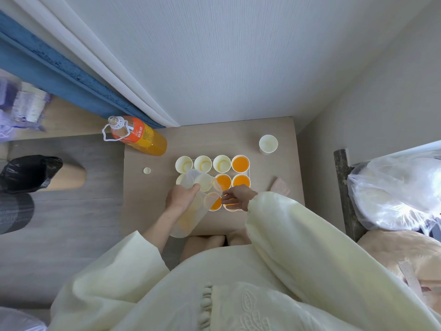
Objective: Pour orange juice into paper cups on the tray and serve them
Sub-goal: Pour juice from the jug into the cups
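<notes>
Orange juice [240,163] fills four paper cups [202,163] that you can see plainly: the rightmost of the far row, the two right-hand ones of the middle row, and one in the near row. All stand in rows on a white tray [250,174] near the middle of the pale wooden table [238,134]. Three far-row cups are empty, and two more empty ones in the middle row show through a clear plastic pitcher [188,218].

Your left hand [182,197] is wrapped around the pitcher and holds it tilted, with its mouth toward the tray and its lip over the near-row cup [213,203], which holds juice. A little juice lies in the pitcher's lower end.

Your right hand [237,198] is just beside the left, fingers curled down over the rim of the corner cup [231,207] at the near right of the tray. Your fingers hide most of what is in it.

An orange juice bottle [140,137] stands uncapped at the far left corner of the table, and its cap [147,170] lies apart, between the bottle and the tray. A spare cup [268,144] stands at the far right, well clear of the tray, and a pink cloth [279,187] lies just right of the tray.

Beyond the table you see a black bag [28,173] on the left, a clear plastic bag [393,192] on the right and a blue curtain [59,68] behind.
</notes>
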Tool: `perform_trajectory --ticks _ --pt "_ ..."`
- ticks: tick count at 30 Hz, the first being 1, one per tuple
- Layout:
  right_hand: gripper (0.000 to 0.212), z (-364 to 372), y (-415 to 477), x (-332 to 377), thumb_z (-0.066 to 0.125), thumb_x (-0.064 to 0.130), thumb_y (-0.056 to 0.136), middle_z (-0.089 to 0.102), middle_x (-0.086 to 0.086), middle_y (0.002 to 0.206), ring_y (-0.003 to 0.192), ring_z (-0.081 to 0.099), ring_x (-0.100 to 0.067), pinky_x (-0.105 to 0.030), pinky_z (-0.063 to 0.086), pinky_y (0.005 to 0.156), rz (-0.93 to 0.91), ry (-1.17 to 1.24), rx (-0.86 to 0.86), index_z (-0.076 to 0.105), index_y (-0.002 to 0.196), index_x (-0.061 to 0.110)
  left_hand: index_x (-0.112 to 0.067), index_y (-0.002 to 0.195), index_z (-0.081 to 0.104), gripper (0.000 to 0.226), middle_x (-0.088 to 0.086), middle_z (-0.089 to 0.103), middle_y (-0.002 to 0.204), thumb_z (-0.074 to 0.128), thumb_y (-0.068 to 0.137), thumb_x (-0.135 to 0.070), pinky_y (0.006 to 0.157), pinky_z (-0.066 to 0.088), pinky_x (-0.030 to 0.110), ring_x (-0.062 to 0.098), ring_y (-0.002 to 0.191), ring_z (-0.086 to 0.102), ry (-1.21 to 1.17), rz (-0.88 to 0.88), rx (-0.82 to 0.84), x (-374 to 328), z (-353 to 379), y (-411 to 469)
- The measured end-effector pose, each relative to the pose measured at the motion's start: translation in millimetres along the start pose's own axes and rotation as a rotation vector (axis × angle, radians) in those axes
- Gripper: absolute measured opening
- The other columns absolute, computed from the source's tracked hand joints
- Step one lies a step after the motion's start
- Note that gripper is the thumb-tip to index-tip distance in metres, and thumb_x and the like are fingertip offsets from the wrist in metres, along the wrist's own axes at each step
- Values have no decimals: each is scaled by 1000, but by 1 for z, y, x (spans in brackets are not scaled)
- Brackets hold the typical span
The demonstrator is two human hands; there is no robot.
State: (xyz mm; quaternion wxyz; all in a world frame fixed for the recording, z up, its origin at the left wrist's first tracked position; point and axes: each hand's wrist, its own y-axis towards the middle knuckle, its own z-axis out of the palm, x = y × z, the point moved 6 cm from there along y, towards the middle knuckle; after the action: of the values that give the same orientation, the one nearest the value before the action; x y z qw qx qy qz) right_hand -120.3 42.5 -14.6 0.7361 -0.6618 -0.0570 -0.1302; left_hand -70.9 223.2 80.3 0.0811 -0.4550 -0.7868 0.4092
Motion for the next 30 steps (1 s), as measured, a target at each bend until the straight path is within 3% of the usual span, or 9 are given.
perform_trajectory --ticks 6,11,14,19,25,30 --pt "14 2 -6 16 59 14 92 68 -12 99 80 65 -20 -31 55 65 -16 43 17 62 102 4 -13 63 44 38 1 46 62 56 83 -42 51 31 28 20 57 44 -47 19 -10 -15 -7 7" --pt "11 0 -9 27 59 16 93 65 -9 89 82 63 -20 -34 55 81 -54 104 47 60 97 7 -11 67 49 43 3 49 66 55 87 -48 58 37 29 27 70 52 -30 57 -9 -35 -5 12" --pt "8 -3 -10 30 57 15 94 65 -9 86 78 64 -19 -31 57 71 -85 139 33 62 93 9 -11 73 51 46 7 55 78 51 89 -54 69 42 30 30 81 54 24 51 -7 -44 -5 17" --pt "14 -4 -12 36 56 13 93 67 -11 88 76 67 -20 -28 56 59 -116 176 39 64 103 7 -9 89 54 48 8 56 87 49 90 -57 75 44 32 29 85 55 66 66 -4 -53 -5 23" --pt "8 -4 -14 41 57 15 93 68 -9 86 75 67 -19 -27 55 57 -131 157 52 64 95 12 -9 91 53 50 9 57 90 49 89 -60 78 45 33 29 87 55 90 80 4 -60 -4 30" --pt "16 -5 -10 38 54 13 94 68 -9 86 76 68 -19 -28 56 61 -102 150 48 64 104 8 -11 93 54 50 8 58 92 49 89 -61 77 43 31 27 86 54 116 90 14 -65 -3 33"
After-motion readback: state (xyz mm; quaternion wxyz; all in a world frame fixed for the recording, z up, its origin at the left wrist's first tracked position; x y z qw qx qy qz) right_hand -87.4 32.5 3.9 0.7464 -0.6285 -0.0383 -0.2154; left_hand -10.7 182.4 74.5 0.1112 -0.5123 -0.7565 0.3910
